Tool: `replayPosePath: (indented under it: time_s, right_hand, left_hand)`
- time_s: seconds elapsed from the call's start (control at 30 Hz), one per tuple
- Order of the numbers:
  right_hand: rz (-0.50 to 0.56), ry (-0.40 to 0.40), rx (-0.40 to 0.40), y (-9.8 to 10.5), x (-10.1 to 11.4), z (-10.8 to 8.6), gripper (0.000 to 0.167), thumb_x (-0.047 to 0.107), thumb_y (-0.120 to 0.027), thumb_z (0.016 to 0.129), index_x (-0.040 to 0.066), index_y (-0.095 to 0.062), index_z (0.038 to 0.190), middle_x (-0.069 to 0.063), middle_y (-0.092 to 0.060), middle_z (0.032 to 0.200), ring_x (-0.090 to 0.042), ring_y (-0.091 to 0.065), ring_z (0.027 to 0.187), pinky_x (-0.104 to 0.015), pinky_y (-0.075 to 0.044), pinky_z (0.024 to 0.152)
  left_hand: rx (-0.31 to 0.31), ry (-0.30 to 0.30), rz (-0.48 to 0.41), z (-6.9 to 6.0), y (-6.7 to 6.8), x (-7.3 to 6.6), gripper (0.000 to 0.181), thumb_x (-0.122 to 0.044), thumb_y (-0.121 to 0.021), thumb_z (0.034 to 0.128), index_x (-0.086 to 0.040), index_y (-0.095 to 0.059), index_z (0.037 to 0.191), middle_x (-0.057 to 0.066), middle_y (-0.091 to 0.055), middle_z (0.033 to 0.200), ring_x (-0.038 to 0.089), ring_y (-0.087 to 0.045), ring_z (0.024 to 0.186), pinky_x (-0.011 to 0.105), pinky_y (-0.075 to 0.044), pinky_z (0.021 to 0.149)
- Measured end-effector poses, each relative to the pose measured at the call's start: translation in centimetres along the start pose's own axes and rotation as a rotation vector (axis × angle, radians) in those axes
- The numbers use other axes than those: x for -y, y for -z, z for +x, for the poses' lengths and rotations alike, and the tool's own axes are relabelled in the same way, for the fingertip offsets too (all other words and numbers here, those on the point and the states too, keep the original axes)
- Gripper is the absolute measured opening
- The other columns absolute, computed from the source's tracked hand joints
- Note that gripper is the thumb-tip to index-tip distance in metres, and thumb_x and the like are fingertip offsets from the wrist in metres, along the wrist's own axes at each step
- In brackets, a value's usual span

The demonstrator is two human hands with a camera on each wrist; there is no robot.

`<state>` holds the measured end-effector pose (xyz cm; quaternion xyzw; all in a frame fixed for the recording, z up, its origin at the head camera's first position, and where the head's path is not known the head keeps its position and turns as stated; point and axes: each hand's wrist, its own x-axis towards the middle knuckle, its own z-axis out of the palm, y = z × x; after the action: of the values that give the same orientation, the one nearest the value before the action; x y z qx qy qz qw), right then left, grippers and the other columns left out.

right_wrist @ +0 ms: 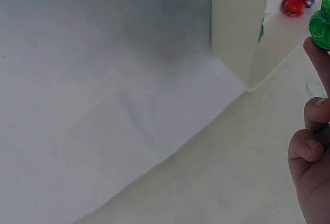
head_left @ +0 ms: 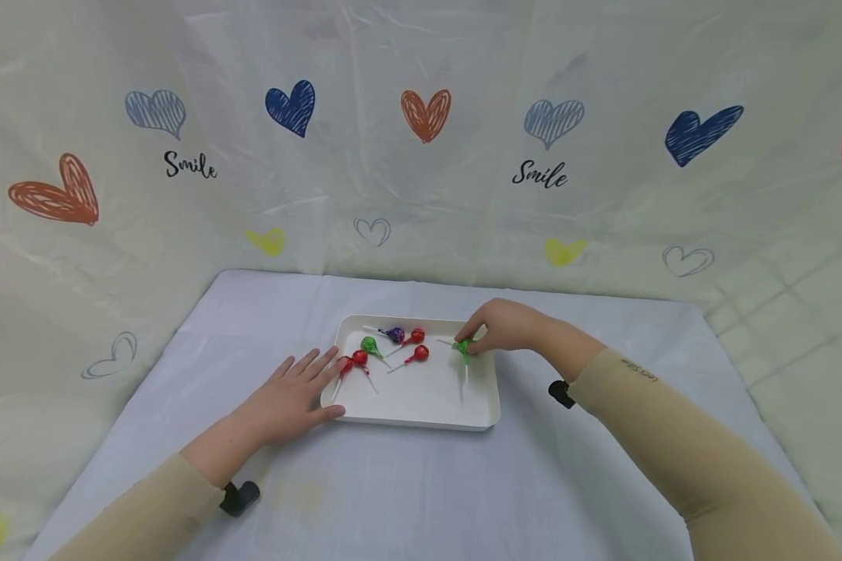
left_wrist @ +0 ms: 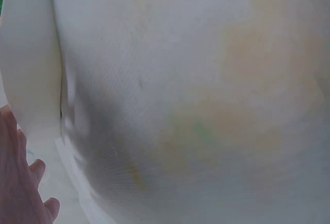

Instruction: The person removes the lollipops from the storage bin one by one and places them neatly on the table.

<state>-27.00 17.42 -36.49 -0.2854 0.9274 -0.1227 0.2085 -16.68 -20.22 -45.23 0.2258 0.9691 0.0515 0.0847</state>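
Note:
A white tray [head_left: 421, 401] holds several wrapped lollipops. On its right side my right hand [head_left: 508, 325] pinches a green lollipop [head_left: 462, 346]; one stick points left and another down, and I cannot tell whether a second green one lies there. The right wrist view shows a fingertip of the hand [right_wrist: 315, 131] against the green wrapper [right_wrist: 320, 28]. Fingers spread, my left hand [head_left: 288, 401] rests at the tray's left edge, fingertips beside a red lollipop [head_left: 346, 368]. In the left wrist view the left hand [left_wrist: 20, 183] shows beside the tray's outer wall [left_wrist: 31, 64].
Inside the tray, a second red lollipop [head_left: 360, 358] and a green one [head_left: 369, 345] lie at the left, a purple one [head_left: 395, 335] and two more red ones [head_left: 421, 354] near the middle. A white cloth [head_left: 421, 483] covers the table, with a printed heart backdrop [head_left: 463, 210] behind.

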Motion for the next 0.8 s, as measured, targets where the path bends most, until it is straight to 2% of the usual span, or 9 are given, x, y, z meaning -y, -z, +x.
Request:
replayPosePath:
  time_s: [0.17, 0.37, 0.63, 0.8]
  right_hand:
    - [0.024, -0.018, -0.052, 0.8, -1.0, -1.1, 0.029, 0.026, -0.076, 0.088, 0.025, -0.076, 0.118, 0.011, -0.071, 0.111, -0.016, -0.061, 0.101, -0.036, -0.052, 0.083]
    - [0.044, -0.026, -0.096, 0.9, -2.5, -3.0, 0.028, 0.025, -0.076, 0.088, 0.026, -0.077, 0.115, 0.01, -0.072, 0.11, -0.014, -0.059, 0.093, -0.035, -0.052, 0.078]
    - [0.059, -0.072, -0.088, 0.4, -4.8, -5.8, 0.027, 0.024, -0.075, 0.089, 0.025, -0.077, 0.115, 0.006, -0.071, 0.112, -0.023, -0.063, 0.105, -0.041, -0.054, 0.084]
    - [0.066, -0.089, -0.084, 0.2, -5.3, -6.4, 0.026, 0.024, -0.075, 0.088, 0.027, -0.077, 0.113, 0.007, -0.072, 0.111, -0.018, -0.062, 0.098, -0.036, -0.053, 0.079]
  left_hand:
    - [0.001, -0.005, -0.002, 0.2, -0.2, 0.2, 0.091, -0.076, -0.045, 0.0889, -0.024, -0.02, 0.16, -0.001, -0.008, 0.167, 0.031, -0.01, 0.152, 0.06, -0.01, 0.119]
    - [0.01, 0.007, -0.006, 0.1, -0.2, 0.3, 0.091, -0.075, -0.047, 0.0886, -0.024, -0.021, 0.16, -0.001, -0.009, 0.167, 0.032, -0.01, 0.152, 0.06, -0.009, 0.119]
    - [0.007, 0.0, -0.007, 0.2, 0.0, 0.0, 0.09, -0.072, -0.049, 0.0892, -0.023, -0.022, 0.159, 0.0, -0.01, 0.167, 0.032, -0.011, 0.152, 0.06, -0.01, 0.118]
    - [0.009, 0.003, -0.005, 0.1, 0.2, 0.0, 0.09, -0.071, -0.051, 0.0896, -0.022, -0.023, 0.159, 0.001, -0.01, 0.167, 0.033, -0.012, 0.151, 0.061, -0.01, 0.118]
